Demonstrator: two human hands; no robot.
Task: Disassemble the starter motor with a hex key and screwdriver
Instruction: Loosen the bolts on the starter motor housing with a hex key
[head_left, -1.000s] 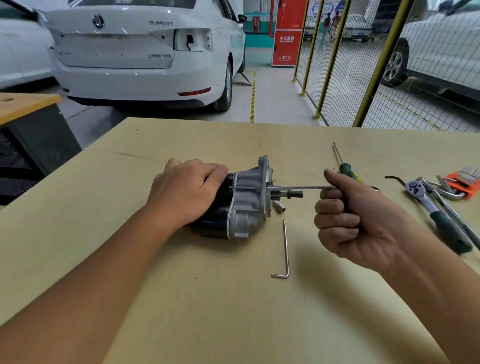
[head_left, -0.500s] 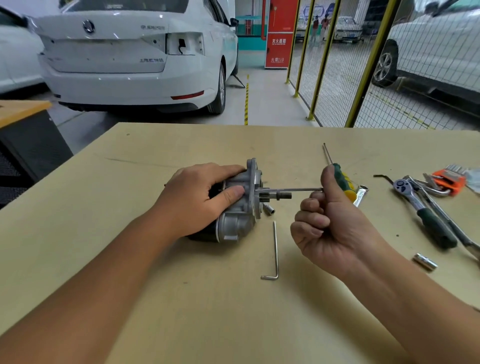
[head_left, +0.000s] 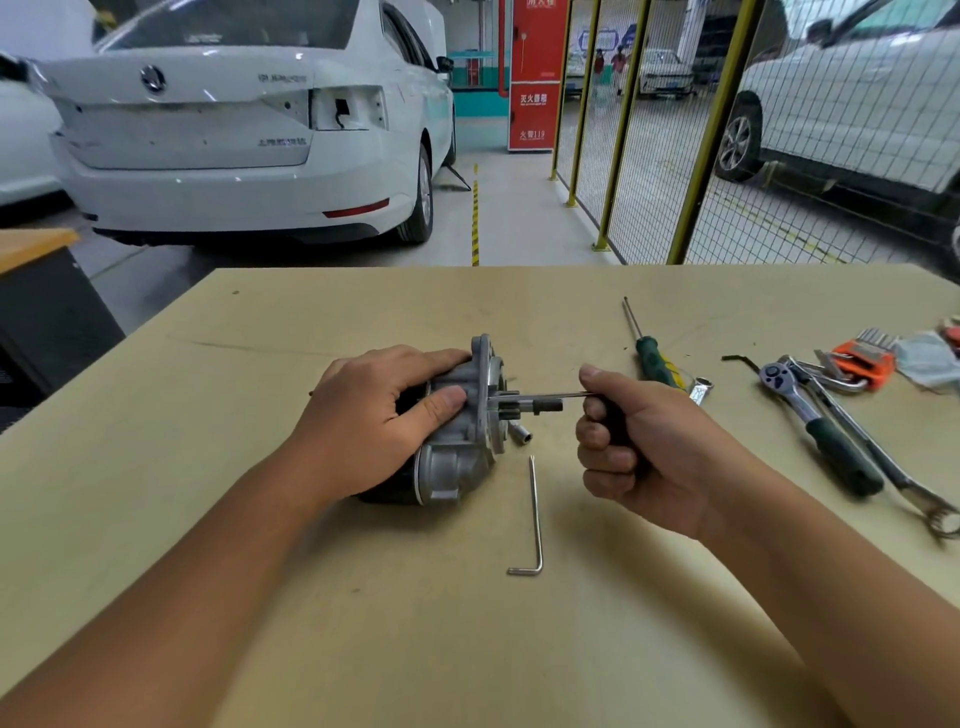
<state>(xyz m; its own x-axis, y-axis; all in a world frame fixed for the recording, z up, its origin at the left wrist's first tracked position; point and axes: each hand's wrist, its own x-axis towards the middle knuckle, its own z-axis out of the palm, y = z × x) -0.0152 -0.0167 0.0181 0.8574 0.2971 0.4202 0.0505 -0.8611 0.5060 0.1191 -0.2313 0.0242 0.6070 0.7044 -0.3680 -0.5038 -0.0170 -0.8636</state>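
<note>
Two hands, one starter: left hand (head_left: 371, 423) clasps the silver-and-black metal starter motor (head_left: 457, 431) mid-bench; right hand (head_left: 631, 447), fist tight, grips a dark-handled driver whose thin steel shaft (head_left: 550, 396) runs level into the motor's end face.

Nearby, w/ counts: 1 bent steel hex key (head_left: 535, 519) loose in front, 1 small socket (head_left: 521, 433) beside the housing, 1 green-handled screwdriver (head_left: 655, 358), 1 ratchet (head_left: 815, 421), 1 spanner (head_left: 893, 473), 1 orange hex-key set (head_left: 865, 358). Vs 0.5 s ago: right thumb lower, fist closer to the motor.
</note>
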